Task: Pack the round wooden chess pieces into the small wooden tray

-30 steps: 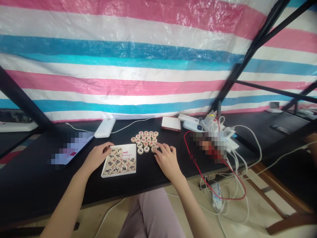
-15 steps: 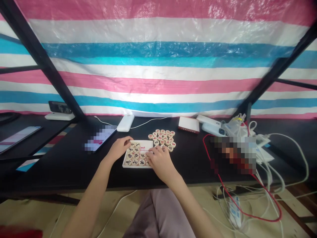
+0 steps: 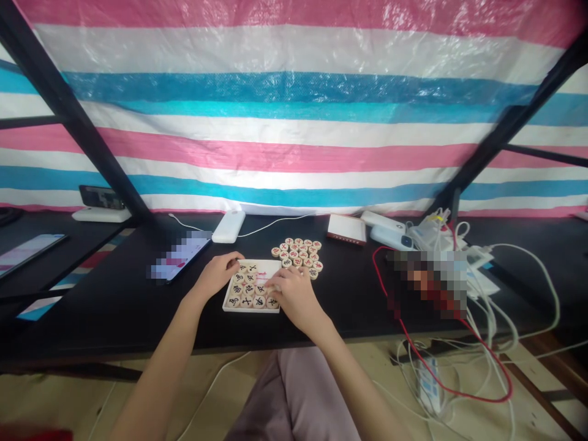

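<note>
A shallow white box [image 3: 251,310] holds several round Chinese chess pieces [image 3: 248,290] with black characters, lying in rows. Its upper right part shows a bare white bottom with pink marks. At the far left corner, my left hand [image 3: 219,274] has its fingers curled against the box's edge. My right hand [image 3: 296,294] reaches over the right side, fingers bent down and closed on a chess piece among those in the box; its fingers partly cover that piece. Just beyond this hand, several pieces with mostly red characters [image 3: 301,248] lie grouped on the black table [image 3: 202,324].
A phone [image 3: 181,256] and a white power bank [image 3: 228,226] lie at the back left. Behind the loose pieces stands a white-topped box [image 3: 346,229]. Tangled white cables [image 3: 487,306] and a red cord [image 3: 404,331] hang over the right edge. Slanted black bars [image 3: 68,116] flank the striped sheet.
My right hand has shifted slightly within the box, uncovering more of the near right corner piece. My left hand stays at the box corner. The whole view has shifted a little.
</note>
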The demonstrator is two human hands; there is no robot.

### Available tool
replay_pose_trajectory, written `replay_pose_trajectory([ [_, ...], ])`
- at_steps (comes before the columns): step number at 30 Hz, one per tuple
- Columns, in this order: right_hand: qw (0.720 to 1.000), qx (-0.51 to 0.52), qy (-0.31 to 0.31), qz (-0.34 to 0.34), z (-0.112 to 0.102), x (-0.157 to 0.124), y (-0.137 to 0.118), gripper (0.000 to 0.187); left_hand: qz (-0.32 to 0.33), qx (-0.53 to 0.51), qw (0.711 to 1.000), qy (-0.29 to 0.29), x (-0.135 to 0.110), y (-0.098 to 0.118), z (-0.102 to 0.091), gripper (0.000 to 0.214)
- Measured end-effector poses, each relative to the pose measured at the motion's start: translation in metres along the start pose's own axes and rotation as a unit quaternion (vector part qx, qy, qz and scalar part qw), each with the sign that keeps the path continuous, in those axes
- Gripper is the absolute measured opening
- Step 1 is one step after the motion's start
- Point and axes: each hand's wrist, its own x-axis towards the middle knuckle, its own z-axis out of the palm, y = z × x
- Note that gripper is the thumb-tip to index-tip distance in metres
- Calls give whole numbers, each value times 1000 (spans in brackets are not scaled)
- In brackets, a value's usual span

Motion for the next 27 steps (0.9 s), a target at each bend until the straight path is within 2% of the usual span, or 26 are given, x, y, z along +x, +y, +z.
replay_pose_trajectory([
  [3, 995, 76, 56, 32, -4, -6, 9, 11, 7, -12, 1000, -6, 0, 2, -2, 30],
  [7, 972, 175, 118, 102, -12, -16, 27, 11, 1, -33, 999, -1, 1, 1, -2, 35],
  [11, 974, 132, 138, 126, -13, -28, 28, 10, -8, -18, 1000, 7, 4, -3, 0, 36],
  [15, 986, 58, 123, 100, -7, -43, 19, 13, -9, -17, 1000, 11, 5, -5, 1, 37],
  [18, 990, 38, 95, 93, 1, -54, 22, 19, -9, -14, 1000, 9, 4, -4, 1, 36],
  [21, 991, 59, 88, 83, 6, -57, 31, 23, -9, -7, 1000, 9, 4, -4, 1, 36],
  [27, 984, 125, 96, 78, 1, -46, 31, 13, -1, 10, 1000, 12, 5, -6, 2, 35],
])
